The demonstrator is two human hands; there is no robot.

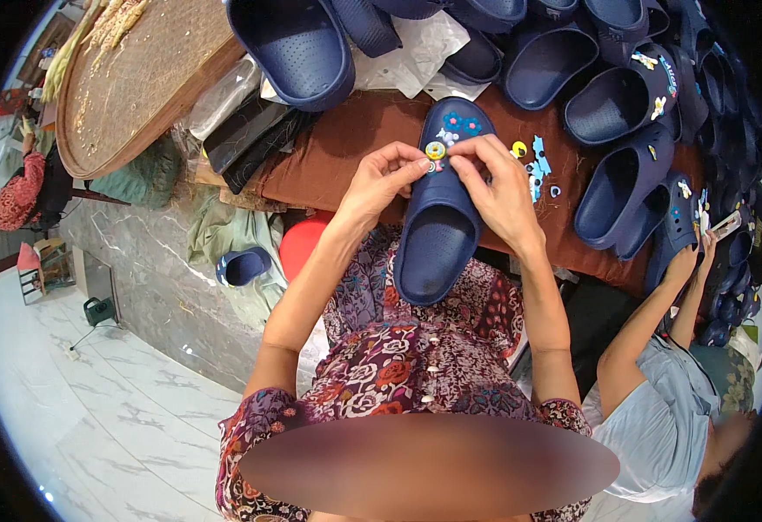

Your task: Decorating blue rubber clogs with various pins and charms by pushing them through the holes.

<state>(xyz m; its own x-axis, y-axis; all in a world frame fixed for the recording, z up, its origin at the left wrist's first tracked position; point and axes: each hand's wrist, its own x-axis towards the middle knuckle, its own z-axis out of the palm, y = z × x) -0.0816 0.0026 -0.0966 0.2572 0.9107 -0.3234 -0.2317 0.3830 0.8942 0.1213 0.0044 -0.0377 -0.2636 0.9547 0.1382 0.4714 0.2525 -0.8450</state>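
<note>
A navy blue clog (437,235) lies lengthwise on my lap, toe pointing away from me. Its toe carries small charms: two blue flowers and a white one. My left hand (379,181) and my right hand (496,187) meet over the toe, fingertips pinching a round yellow and green charm (435,150) against the upper. Loose charms (533,165) in yellow, light blue and white lie on the brown cloth (337,148) just right of the clog.
Several more navy clogs (611,104) pile up at the back and right. A round woven tray (133,74) sits at back left. A seated person at the right holds a phone (725,225). One clog (243,265) and a red stool (303,245) stand below on the left.
</note>
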